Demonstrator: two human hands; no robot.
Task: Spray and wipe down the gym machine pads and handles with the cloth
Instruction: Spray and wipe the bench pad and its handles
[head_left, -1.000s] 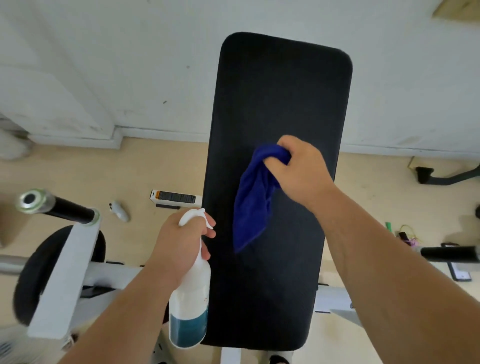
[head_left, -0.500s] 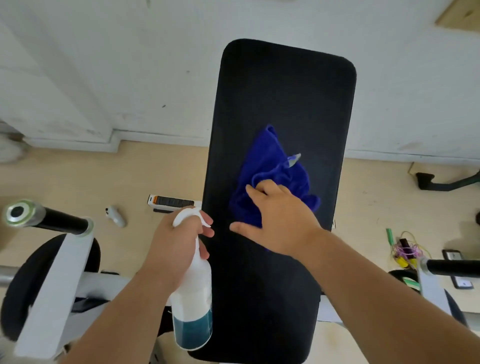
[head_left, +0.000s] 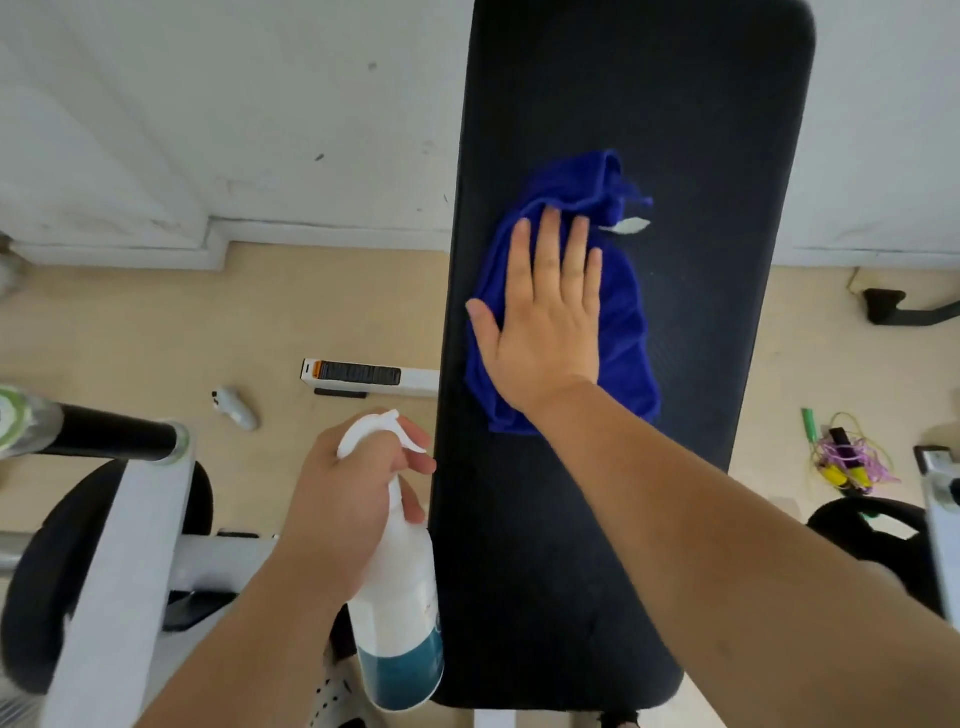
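1. The wiping of the pad (head_left: 597, 545) is judged to be under way: the cloth (head_left: 631, 322) is pressed flat on the pad's middle, toward its left edge, by the right hand (head_left: 545, 317).
2. The right hand's fingers are spread and laid flat on the cloth; nothing is clenched or pinched.
3. No wet sheen can be made out on the pad, so whether it has been sprayed cannot be told.
4. The pad's near end and far end are not covered by the cloth; these are judged to be left to wipe.
5. The handle (head_left: 109, 441), left of the pad, is not touched by either hand; wiping it is judged to be left as well.
6. The bottle (head_left: 400, 613) is held upright just beside the pad's left edge by the left hand (head_left: 353, 493), whose fingers are closed round the neck, with one finger by the trigger.
7. Teal liquid is seen only in the bottle's lowest part; the rest looks empty, so little spray is judged to be left.
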